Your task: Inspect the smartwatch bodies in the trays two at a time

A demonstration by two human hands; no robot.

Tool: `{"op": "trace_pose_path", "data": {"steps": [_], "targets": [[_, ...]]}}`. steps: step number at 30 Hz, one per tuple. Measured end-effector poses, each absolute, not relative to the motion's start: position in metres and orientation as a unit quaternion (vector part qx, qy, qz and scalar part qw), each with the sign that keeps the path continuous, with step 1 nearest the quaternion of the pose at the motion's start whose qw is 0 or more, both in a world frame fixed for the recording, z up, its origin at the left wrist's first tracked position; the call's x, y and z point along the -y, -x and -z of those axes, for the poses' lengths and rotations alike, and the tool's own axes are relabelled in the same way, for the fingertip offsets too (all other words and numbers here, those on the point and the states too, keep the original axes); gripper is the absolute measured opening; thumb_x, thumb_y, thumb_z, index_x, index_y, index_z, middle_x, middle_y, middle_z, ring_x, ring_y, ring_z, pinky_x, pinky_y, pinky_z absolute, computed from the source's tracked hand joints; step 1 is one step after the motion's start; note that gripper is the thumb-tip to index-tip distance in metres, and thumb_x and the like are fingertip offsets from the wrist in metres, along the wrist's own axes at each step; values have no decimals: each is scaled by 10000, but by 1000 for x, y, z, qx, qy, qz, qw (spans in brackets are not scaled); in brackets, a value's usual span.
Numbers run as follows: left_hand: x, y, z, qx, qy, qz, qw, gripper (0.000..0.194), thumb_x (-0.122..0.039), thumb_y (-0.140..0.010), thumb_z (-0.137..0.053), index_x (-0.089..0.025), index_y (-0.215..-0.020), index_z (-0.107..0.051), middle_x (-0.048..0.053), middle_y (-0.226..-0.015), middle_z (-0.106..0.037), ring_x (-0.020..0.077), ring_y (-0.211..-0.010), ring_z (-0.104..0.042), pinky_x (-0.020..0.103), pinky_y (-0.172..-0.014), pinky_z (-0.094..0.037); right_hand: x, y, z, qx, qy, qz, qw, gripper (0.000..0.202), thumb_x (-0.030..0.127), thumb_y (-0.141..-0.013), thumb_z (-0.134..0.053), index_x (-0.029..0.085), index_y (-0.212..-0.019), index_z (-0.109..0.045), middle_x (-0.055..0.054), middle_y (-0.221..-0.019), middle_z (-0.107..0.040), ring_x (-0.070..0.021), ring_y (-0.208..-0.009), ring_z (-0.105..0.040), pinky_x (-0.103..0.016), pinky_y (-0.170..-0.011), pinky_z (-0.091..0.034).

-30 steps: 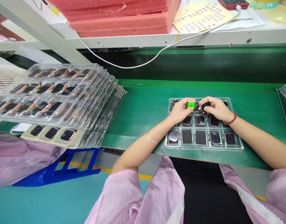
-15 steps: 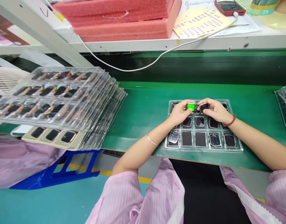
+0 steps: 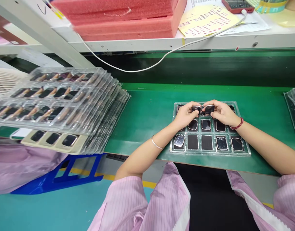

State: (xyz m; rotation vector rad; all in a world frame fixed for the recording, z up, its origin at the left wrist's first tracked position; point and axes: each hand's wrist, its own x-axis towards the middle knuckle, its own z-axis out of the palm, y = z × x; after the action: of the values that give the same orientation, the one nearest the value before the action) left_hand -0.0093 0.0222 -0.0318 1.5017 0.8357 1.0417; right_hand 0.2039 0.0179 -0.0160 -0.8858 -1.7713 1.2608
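Pinched in my left hand (image 3: 187,114) is a smartwatch (image 3: 196,109) without a strap, its screen dark. My right hand (image 3: 221,113) grips a second smartwatch (image 3: 209,109), also dark, close beside the first. Both are held above the back row of a clear plastic tray (image 3: 211,153) on the green bench. More watch bodies lie in the tray's pockets, and one at the front left, a lit watch (image 3: 179,140), shows a dial. Two front pockets show only dark lining. My hands partly cover the back row.
Tall stacked clear trays (image 3: 65,106) holding watches stand at the left, above a beige tray (image 3: 77,146). More clear trays (image 3: 294,112) are at the right edge. A white cable (image 3: 138,71) droops from the shelf (image 3: 138,47), which bears red foam (image 3: 128,29). A blue stool (image 3: 65,179) is lower left.
The screen of the watch in my left hand has gone from bright green to dark. Both hands stay in nearly the same place, each still holding its watch.
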Motion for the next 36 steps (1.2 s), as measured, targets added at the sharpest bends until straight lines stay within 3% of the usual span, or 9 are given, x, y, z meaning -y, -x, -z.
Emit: {"op": "trace_pose_path", "data": {"steps": [5,15,20,25,28,31,33,36], "targets": [[-24,10,35,-360,-646,-439,510,386,-81,-698,-597,-166,-1071,-640,62,-1062,-679,167,-901,-642,276,-782,-534,-18,-202,16,703,361,-474,388,382,90,-756,-523,193,-1110,-620,-83,-1098,-728,-241,-1015,-692,-431,-893,-564],[-24,11,34,-370,-643,-419,524,566,-75,-689,-596,-189,-1244,-575,64,-1081,-669,183,-913,-660,309,-815,-539,-20,-205,22,698,347,-493,386,472,97,-762,-578,221,-1217,-578,-77,-1145,-693,-243,-1066,-672,-426,-938,-551],[-22,11,30,-359,-609,-432,560,663,-100,-703,-659,-223,-1328,-476,64,-1097,-663,169,-909,-665,281,-767,-541,-20,-206,20,670,351,-519,398,617,162,-761,-695,271,-1335,-494,-71,-1232,-619,-207,-978,-679,-356,-836,-594],[-22,11,23,-349,-547,-447,617,639,-173,-706,-747,-204,-1290,-488,63,-1058,-676,142,-798,-695,211,-628,-514,-21,-207,16,593,364,-590,410,616,295,-762,-797,248,-1313,-526,-57,-1081,-696,-156,-745,-700,-279,-652,-609],[-23,12,17,-347,-497,-430,669,570,-343,-788,-730,-159,-1278,-506,93,-1010,-702,158,-754,-718,201,-553,-492,-24,-212,11,523,352,-670,391,528,544,-853,-687,189,-1234,-602,-103,-1059,-741,-167,-721,-728,-275,-626,-619],[-23,15,12,-348,-453,-419,706,490,-494,-883,-609,-123,-1200,-564,135,-1015,-722,180,-804,-733,214,-584,-518,-28,-217,7,478,328,-725,372,643,715,-901,-475,145,-1124,-670,-138,-1010,-767,-189,-721,-745,-278,-601,-626],[-24,17,11,-342,-442,-411,720,466,-490,-899,-590,-126,-1188,-575,150,-1069,-719,184,-843,-733,221,-605,-529,-30,-219,6,469,324,-736,364,668,722,-920,-419,136,-1098,-684,-140,-975,-777,-194,-712,-750,-276,-587,-625],[-24,19,12,-329,-442,-391,737,551,-306,-805,-723,-166,-1297,-520,140,-1219,-668,185,-936,-722,234,-671,-553,-31,-219,6,466,324,-739,362,652,700,-942,-396,137,-1094,-688,-134,-965,-782,-191,-716,-754,-270,-596,-626]]}}
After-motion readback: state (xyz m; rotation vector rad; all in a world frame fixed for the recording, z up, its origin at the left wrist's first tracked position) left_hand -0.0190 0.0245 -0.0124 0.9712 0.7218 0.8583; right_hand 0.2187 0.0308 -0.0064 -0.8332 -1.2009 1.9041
